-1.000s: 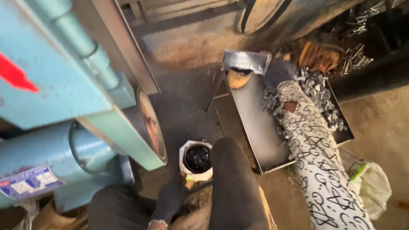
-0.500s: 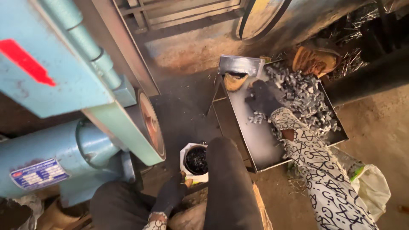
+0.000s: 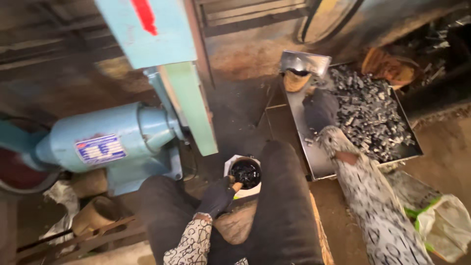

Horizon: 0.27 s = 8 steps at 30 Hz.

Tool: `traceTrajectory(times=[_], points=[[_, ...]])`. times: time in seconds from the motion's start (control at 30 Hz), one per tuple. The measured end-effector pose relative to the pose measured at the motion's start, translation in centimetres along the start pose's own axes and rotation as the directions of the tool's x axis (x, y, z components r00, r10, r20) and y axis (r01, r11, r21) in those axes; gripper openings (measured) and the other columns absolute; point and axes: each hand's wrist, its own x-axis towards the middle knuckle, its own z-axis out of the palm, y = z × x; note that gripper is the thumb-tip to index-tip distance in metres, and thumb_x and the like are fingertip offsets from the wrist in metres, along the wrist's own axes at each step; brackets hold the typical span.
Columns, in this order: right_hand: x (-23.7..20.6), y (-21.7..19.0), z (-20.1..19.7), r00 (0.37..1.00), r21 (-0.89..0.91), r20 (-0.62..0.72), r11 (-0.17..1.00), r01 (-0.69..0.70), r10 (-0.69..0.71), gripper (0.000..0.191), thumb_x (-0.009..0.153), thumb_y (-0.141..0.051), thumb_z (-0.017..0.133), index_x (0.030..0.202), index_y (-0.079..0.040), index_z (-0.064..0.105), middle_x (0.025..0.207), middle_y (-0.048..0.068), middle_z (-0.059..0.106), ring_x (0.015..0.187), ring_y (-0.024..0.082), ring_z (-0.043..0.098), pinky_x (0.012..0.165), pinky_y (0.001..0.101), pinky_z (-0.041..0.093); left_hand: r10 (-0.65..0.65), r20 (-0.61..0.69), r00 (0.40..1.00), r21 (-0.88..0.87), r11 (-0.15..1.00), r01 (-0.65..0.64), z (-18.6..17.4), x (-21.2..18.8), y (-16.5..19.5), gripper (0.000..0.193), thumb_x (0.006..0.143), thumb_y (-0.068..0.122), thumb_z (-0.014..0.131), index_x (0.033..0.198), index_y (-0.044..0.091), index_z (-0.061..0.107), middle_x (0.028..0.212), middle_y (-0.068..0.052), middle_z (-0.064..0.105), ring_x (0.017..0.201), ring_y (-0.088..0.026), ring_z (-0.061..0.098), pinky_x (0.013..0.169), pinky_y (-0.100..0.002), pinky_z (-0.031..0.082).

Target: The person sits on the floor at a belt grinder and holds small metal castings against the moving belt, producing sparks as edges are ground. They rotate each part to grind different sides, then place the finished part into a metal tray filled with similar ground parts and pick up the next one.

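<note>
Left hand, in a dark glove, is rested low between the knees, fingers curled shut at the rim of a small white cup filled with dark pieces; whether the rim is actually gripped cannot be told. Right hand, also gloved, is reached into the metal tray, laid on the heap of small grey metal parts; its grip is hidden. A blue motor is seen left of the cup.

Dirty floor carried a metal tray of scrap pieces, a blue motor and a small cup.
</note>
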Motion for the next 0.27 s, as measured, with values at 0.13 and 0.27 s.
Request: traceTrajectory(times=[0.13,0.27], points=[[-4.8,-3.8,-0.1,0.988,0.675,0.003,0.73,0.11,-0.152,0.015,0.096,-0.008,0.067,0.111,-0.007,0.068,0.112,0.009,0.074,0.097,0.021,0.069,0.082,0.0367,0.055,0.005,-0.064,0.998,-0.092,0.996,-0.01,0.2,1.1,0.4,0.047,0.103,0.047,0.049,0.13,0.014,0.068,0.114,-0.02,0.072,0.106,-0.04,0.065,0.09,-0.049,0.048],[-11.0,-12.3,2.1,0.658,0.756,0.635,0.152,-0.636,-0.404,0.039,0.09,-0.006,0.069,0.128,-0.001,0.062,0.117,0.013,0.067,0.107,0.02,0.069,0.094,0.032,0.055,0.111,0.083,0.99,-0.995,-0.042,0.088,0.2,2.8,-0.8,0.058,0.111,0.055,0.048,0.144,0.007,0.047,0.114,-0.014,0.065,0.094,-0.028,0.068,0.081,-0.045,0.055]])
